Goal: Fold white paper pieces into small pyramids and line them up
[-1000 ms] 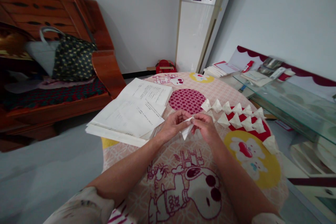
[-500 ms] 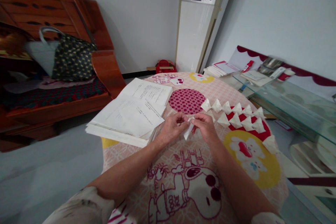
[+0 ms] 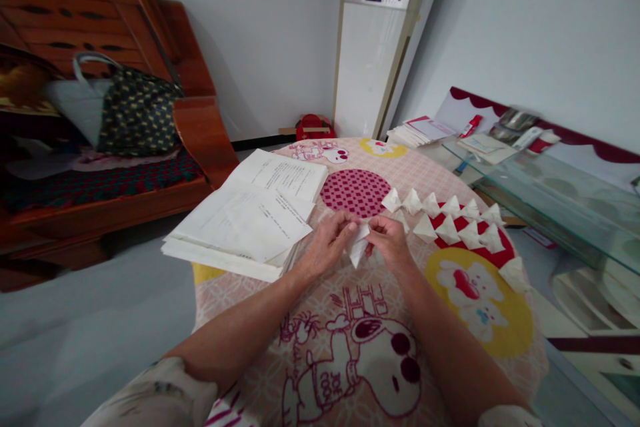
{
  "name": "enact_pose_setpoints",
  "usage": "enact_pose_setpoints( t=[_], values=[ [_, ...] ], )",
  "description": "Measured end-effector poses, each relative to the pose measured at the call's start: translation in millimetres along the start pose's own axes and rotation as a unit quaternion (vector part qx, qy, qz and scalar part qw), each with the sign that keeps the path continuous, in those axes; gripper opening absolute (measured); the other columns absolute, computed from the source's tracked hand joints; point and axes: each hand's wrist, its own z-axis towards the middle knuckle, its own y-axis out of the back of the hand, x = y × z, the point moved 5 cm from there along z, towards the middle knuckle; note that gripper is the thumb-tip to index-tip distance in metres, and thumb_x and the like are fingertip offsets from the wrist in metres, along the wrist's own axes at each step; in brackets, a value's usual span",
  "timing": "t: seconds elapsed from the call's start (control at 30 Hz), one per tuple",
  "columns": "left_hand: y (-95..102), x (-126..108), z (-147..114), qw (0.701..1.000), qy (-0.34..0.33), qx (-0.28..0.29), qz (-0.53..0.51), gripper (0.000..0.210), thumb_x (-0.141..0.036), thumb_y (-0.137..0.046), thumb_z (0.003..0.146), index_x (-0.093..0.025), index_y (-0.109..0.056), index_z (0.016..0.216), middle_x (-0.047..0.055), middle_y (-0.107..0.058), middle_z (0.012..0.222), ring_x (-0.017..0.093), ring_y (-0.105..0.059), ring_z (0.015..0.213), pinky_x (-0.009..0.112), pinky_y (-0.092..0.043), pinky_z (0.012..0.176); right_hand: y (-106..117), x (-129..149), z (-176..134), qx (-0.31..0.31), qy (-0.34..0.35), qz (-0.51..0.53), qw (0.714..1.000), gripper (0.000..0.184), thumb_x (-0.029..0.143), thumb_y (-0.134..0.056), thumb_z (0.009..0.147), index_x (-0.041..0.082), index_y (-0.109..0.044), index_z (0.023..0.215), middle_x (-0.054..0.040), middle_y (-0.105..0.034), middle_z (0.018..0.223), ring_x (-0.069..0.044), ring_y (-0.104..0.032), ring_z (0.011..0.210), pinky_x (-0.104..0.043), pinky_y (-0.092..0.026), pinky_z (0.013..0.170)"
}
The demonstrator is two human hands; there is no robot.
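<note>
both hands (image 3: 327,240) pinch wht folded ppr (image 3: 357,252)

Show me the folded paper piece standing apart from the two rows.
The piece at the edge of the yellow patch, farthest right; the other pieces on the cloth form two rows.

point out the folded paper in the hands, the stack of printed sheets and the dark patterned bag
Folded paper (image 3: 357,253): head view, its lower, pointed part
Stack of printed sheets (image 3: 237,220): head view, its upper face
Dark patterned bag (image 3: 139,113): head view, its side
</note>
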Motion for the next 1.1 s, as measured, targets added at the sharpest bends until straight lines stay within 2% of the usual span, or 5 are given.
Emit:
enact_pose_setpoints(
  t=[0.43,0.7,0.87,1.0,1.1],
  values=[
    [0.4,10,7,0.982,0.065,-0.009,-0.179,0.038,-0.047,-0.078,0.083,-0.016,-0.062,0.099,0.0,-0.064,0.074,0.01,-0.055,0.06,0.021,-0.039,0.055,-2,2,-5,0.083,-0.013,0.036,0.996,0.027,0.045,-0.076,0.073,0.019,-0.069,0.076,0.0006,-0.063,0.052,-0.014,-0.055,0.042,-0.024,-0.042,0.039],
    [1.5,15,10,0.987,0.091,0.012,-0.128,0.047,-0.057,-0.079,0.079,-0.014,-0.062,0.074,-0.001,-0.059,0.064,0.008,-0.047,0.056,0.023,-0.033,0.055,-2,0,-4,0.088,0.001,0.029,0.996,0.037,0.054,-0.072,0.082,0.018,-0.067,0.074,-0.0007,-0.063,0.051,-0.014,-0.056,0.043,-0.024,-0.044,0.041],
    [4.5,14,9,0.984,0.09,-0.003,-0.151,0.044,-0.055,-0.078,0.081,-0.016,-0.059,0.075,-0.001,-0.059,0.064,0.009,-0.049,0.055,0.023,-0.034,0.055,-4,-3,-4,0.113,-0.023,0.023,0.993,0.035,0.051,-0.08,0.075,0.018,-0.07,0.076,-0.002,-0.067,0.056,-0.015,-0.059,0.046,-0.026,-0.048,0.042],
    [6.7,17,10,0.991,0.083,0.017,-0.107,0.042,-0.055,-0.075,0.083,-0.015,-0.062,0.077,0.002,-0.064,0.07,0.012,-0.055,0.062,0.025,-0.041,0.06,2,2,-2,0.064,0.017,0.007,0.998,0.025,0.041,-0.082,0.071,0.018,-0.073,0.076,-0.002,-0.07,0.063,-0.016,-0.063,0.052,-0.03,-0.054,0.052],
    [11.1,13,12,0.999,0.029,0.029,0.012,0.039,-0.054,-0.074,0.084,-0.016,-0.07,0.082,0.007,-0.072,0.086,0.019,-0.065,0.081,0.031,-0.05,0.076,9,8,-3,0.017,0.086,-0.045,0.995,0.019,0.037,-0.078,0.074,0.02,-0.072,0.074,0.0,-0.068,0.062,-0.016,-0.062,0.054,-0.029,-0.052,0.053]
  ],
)
